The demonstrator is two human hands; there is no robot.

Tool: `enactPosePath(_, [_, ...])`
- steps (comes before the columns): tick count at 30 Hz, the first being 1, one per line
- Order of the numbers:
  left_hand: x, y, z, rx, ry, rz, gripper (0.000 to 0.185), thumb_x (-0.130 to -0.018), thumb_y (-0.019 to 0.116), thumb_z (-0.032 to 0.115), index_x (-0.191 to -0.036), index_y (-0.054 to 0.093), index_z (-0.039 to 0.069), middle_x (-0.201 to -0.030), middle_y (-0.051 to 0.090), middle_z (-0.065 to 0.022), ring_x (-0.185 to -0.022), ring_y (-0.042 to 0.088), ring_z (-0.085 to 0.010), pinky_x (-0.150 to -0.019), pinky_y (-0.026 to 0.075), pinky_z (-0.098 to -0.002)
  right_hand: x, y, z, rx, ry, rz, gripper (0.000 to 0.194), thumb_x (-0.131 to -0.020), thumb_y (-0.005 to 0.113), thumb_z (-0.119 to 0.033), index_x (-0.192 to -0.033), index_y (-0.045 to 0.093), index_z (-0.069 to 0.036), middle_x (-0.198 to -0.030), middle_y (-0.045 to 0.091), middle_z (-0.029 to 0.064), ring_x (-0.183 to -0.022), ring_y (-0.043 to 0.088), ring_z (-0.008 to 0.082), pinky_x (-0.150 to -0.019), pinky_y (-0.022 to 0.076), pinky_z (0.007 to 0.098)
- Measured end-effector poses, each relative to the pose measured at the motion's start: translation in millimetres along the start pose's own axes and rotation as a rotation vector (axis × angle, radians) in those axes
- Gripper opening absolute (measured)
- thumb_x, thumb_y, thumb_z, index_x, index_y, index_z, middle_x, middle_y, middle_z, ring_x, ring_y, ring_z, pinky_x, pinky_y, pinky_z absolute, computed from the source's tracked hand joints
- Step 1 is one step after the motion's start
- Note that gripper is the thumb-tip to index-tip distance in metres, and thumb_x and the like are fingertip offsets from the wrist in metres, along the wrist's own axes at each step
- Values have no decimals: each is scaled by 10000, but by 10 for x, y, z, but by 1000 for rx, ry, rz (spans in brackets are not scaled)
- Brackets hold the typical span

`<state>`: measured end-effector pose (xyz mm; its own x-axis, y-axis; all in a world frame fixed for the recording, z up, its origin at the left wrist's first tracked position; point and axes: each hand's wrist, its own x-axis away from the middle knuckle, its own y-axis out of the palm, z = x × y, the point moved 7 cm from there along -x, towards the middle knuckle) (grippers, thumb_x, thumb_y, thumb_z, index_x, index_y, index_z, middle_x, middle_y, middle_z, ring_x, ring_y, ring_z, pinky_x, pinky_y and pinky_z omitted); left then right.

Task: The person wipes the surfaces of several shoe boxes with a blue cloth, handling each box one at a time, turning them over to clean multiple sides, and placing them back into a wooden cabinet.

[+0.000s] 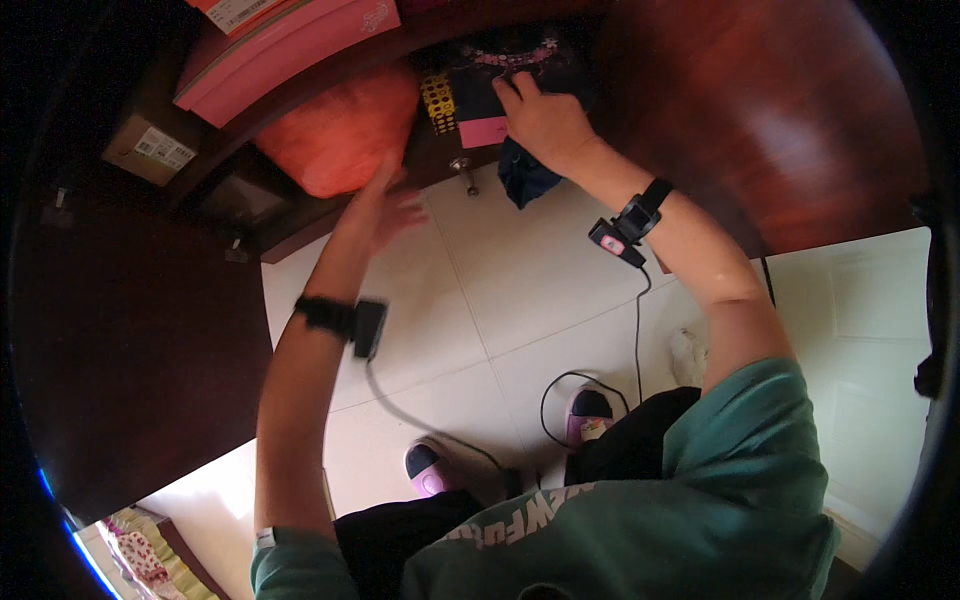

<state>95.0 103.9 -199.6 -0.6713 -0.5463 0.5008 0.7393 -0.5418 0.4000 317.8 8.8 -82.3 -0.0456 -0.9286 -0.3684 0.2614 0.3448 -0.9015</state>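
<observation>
At the cabinet's lower shelf, my right hand [541, 120] has its fingers at dark cloth items with a pink floral pattern [517, 54]; whether it grips one is unclear. Dark blue fabric [523, 174] hangs below that hand, over the shelf edge. Just left of it are a pink card or box [482, 132] and a yellow black-dotted item [439, 103]. My left hand [394, 206], blurred, is held with fingers spread near the lower edge of an orange bag or cloth bundle [349, 127]. No object shows in its fingers.
Pink boxes [292, 56] and a brown cardboard box [154, 146] stand on the upper shelf. Dark wooden cabinet doors open at left [142, 337] and right [765, 112]. A metal knob [465, 169] is near the shelf edge. Cables run from both wrist devices over the tiled floor [480, 300].
</observation>
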Motion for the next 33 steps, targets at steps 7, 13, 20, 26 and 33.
enactPosePath(7, [-931,951,360,-15,126,-154,1094,-773,738,717,-1572,307,106,-1551,402,-202,-1405,392,-420,-1152,294,-593,328,-274,787,-310,434,-59,584,-867,747,-392,-1319,608,-49,-1315,597,191,-1116,655,380,-930,554,446])
enactPosePath(13, [-780,1081,520,-55,100,-56,650,-842,790,458,-1355,568,125,-1289,626,-102,-1194,588,-293,-1004,480,-487,540,280,1296,-734,662,-413,634,-838,786,-426,-1233,670,57,-1108,716,268,-1003,706,344,-914,544,386])
enactPosePath(20, [347,206,174,-123,73,-131,688,-917,716,358,-1457,443,29,-1422,562,-138,-1260,569,-319,-1055,475,-506,465,-55,1053,-578,253,-698,337,-862,766,-309,-1027,766,-16,-969,749,136,-906,700,247,-866,539,354])
enactPosePath(26, [1803,-454,-619,-69,53,-137,711,-909,703,253,-1514,406,26,-1377,600,-137,-1240,609,-229,-1009,537,-398,313,-697,365,-1147,71,-388,376,-904,685,-331,-1147,730,-49,-1024,733,114,-914,682,245,-844,547,348])
enactPosePath(33, [1961,-807,-1261,96,-148,-108,740,-868,737,185,-1512,406,29,-1360,610,-129,-1196,645,-248,-973,578,-413,746,-437,-1492,-1185,-245,-484,438,-875,567,-40,-1299,649,-116,-1320,581,143,-1224,570,262,-1060,464,362])
